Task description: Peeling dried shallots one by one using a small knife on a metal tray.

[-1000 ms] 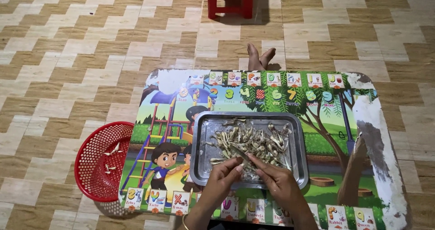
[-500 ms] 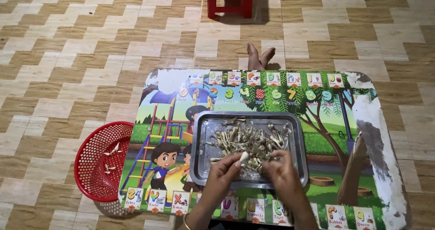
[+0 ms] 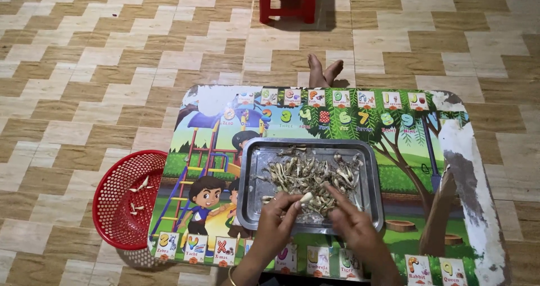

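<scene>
Left hand [image 3: 279,211] pinches a pale piece [image 3: 305,197] at the tray [image 3: 252,176] near edge; right hand [image 3: 350,218] rests half-curled in the pile [image 3: 308,173], its hold unclear. Basket [image 3: 115,199] sits beside the table [image 3: 405,168].

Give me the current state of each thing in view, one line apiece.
Left hand: over the tray's near edge, fingers pinching a pale piece.
Right hand: fingers in the pile, grip unclear.
Metal tray: flat on the table, holding a heap of small dried pieces.
Red basket: on the floor, left of the table, a few pale pieces inside.
Picture-printed table: low, right edge worn.
Red stool: upright, beyond the table.
</scene>
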